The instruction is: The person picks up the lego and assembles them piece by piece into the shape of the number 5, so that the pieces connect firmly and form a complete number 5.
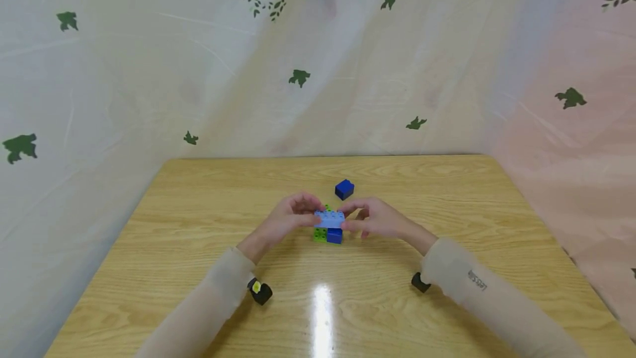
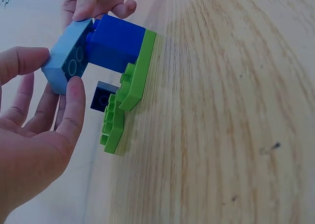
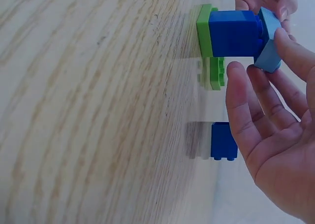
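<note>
A light blue toy building brick (image 1: 329, 219) is held between both hands, one at each end. My left hand (image 1: 288, 217) pinches its left end between thumb and fingers, while the right hand (image 1: 377, 219) grips the other end. Beneath it, a dark blue brick (image 2: 118, 42) stands on a green plate brick (image 2: 138, 71). The light blue brick sits tilted against the dark blue brick's studs, its hollow underside partly visible in the left wrist view. Behind lies a second green plate brick (image 3: 216, 74); whether the two green pieces touch is unclear.
A loose dark blue brick (image 1: 344, 189) lies on the wooden table (image 1: 199, 209) beyond the hands. A pale cloth (image 1: 348, 98) with leaf and bird prints hangs behind the table's far edge. Dark wrist-worn devices (image 1: 260, 291) show below the sleeves.
</note>
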Demonstrator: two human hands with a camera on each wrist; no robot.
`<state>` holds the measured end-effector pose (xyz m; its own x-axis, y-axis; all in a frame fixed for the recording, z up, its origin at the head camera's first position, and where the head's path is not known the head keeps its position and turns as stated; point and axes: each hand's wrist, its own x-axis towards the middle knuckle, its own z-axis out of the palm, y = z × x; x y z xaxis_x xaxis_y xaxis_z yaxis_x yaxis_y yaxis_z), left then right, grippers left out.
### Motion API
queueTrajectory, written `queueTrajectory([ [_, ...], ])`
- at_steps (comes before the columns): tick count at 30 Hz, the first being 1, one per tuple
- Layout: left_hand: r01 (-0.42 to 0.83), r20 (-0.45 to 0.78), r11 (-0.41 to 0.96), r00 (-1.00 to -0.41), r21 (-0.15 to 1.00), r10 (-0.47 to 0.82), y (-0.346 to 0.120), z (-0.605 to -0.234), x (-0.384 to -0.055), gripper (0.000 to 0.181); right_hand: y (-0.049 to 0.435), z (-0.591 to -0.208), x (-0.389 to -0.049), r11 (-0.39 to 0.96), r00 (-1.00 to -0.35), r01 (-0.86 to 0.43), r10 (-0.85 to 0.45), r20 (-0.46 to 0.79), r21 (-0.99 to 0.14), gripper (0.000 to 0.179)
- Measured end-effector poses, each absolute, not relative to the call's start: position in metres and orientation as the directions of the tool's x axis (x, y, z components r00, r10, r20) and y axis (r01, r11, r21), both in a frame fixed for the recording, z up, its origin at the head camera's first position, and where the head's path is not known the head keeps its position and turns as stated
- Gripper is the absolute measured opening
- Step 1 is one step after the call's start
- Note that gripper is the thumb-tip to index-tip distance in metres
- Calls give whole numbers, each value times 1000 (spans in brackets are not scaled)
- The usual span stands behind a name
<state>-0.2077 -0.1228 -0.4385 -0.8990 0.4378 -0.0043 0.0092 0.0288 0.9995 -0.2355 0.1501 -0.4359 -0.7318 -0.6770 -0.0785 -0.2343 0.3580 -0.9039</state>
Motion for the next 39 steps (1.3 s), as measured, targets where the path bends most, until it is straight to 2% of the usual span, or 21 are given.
queueTrajectory([
  [15,32,0,62,-886,998,464,-125,-438,-204,31,149,-435,-222,351,-737,-340,-675,16,-872,40],
  [30,49,-16,115,-864,992,503,-127,-435,-206,34,147,-442,-218,272,-745,-311,-665,56,-911,31],
  [39,13,-36,92,-858,996,512,-129,-437,-207,37,144,-446,-217,266,-746,-283,-665,38,-922,29],
])
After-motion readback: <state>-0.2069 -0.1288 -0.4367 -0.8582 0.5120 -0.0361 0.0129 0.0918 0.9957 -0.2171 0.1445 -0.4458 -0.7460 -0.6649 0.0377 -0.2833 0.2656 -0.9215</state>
